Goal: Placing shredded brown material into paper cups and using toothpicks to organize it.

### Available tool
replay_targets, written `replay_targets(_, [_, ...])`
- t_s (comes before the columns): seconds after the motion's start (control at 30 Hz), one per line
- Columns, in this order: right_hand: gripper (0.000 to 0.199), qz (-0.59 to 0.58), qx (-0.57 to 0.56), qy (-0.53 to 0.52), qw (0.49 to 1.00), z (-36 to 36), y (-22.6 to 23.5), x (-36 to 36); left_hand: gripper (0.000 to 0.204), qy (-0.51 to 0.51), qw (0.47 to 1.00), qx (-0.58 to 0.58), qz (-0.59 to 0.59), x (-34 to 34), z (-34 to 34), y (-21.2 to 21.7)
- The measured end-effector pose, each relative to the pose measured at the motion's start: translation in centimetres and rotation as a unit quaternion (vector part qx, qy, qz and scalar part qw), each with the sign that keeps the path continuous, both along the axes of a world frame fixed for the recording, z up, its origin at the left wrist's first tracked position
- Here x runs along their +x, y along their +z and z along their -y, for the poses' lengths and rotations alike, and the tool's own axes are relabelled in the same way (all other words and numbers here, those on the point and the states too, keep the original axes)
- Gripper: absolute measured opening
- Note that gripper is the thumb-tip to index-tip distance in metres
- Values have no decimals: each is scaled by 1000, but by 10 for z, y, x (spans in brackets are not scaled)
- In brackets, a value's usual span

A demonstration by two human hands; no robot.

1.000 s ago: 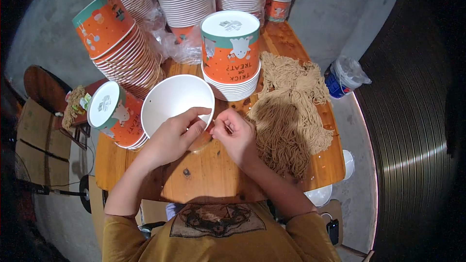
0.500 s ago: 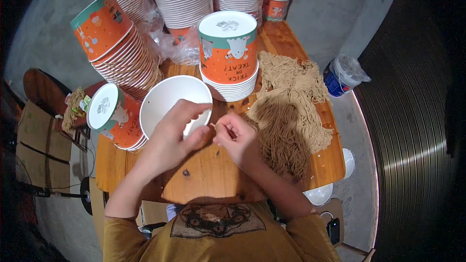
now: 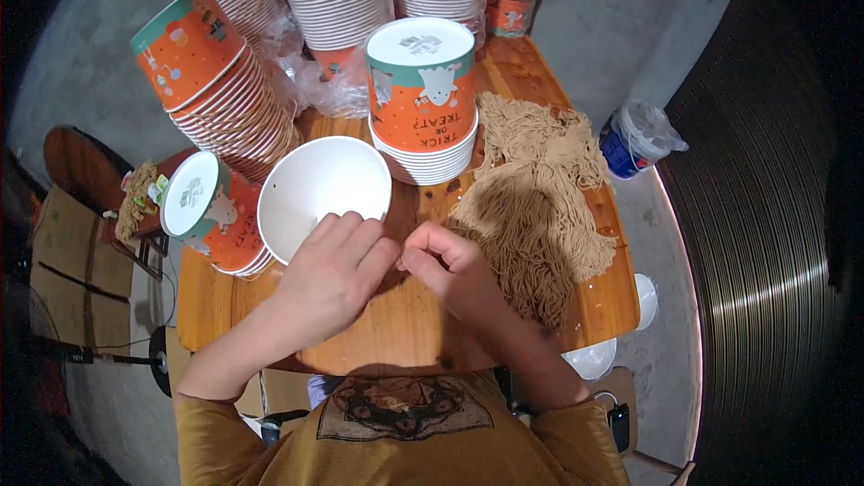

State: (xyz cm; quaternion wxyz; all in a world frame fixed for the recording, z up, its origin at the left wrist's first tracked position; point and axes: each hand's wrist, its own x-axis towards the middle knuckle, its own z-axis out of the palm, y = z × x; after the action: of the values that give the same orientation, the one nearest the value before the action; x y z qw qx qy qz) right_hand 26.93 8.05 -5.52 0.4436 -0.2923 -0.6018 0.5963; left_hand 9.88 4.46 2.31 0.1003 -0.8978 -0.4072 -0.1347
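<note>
Under left hand and right hand, wooden table, spreading out on both sides of the grip. Right of the grip and reaching beyond it, tan cord bundle, nearer the right hand; runs lengthwise roughly near to far. Straight beyond the grip, stack of upturned orange buckets, apart from both hands. Left of the grip and just beyond, open white bucket, nearer the left hand; turns its mouth up, base hidden, so cannot tell whether upright or tilted. Overlapped at its near right rim by the left hand; cannot tell whether touching. At the grip itself, fingers curled, tips meeting or nearly so; cannot tell whether pinching anything. On the bucket's left wall, away from the grip, small dark hole.
</note>
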Motion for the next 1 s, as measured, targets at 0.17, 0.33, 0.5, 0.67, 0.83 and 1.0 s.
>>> replay_targets(0.17, [9,26,-60,78,995,2,5,5,14,23,981,-130,142,-2,11,0])
replay_targets(0.33, [10,48,-61,92,993,4,0,3,14,50,960,-187,202,-7,13,-8])
replay_targets(0.5, [4,73,-55,83,992,6,5,6,16,62,952,-204,221,-7,12,-8])
replay_targets(0.67, [5,18,-5,45,999,6,-6,-3,22,53,947,-192,253,-12,2,-14])
replay_targets(0.83, [7,-6,39,-55,998,-9,-22,-14,35,171,894,-266,317,-13,-12,-18])
replay_targets(1.0, [7,9,38,-69,997,-18,-25,-25,41,215,826,-384,353,-22,-18,-16])
